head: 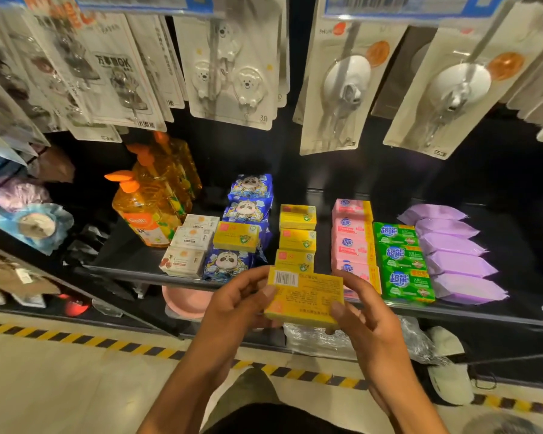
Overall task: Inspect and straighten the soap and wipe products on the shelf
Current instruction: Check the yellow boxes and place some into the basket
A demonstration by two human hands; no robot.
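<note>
Both hands hold a yellow soap box (304,296) in front of the black shelf (132,267), its barcode side facing up. My left hand (239,302) grips the box's left end with the thumb on top. My right hand (362,314) grips the right end the same way. Behind it a row of three yellow soap boxes (297,236) runs back on the shelf. Another yellow box (236,236) lies on the blue panda wipe packs (248,211). Pink soaps (353,242), green soaps (402,261) and purple wipe packs (452,252) line up to the right.
Orange pump bottles (151,208) and small white soap boxes (190,242) stand at the shelf's left. Carded hooks (232,67) hang above the shelf. A pink basin (185,302) sits on the lower shelf. Yellow-black floor tape (76,338) runs along the base.
</note>
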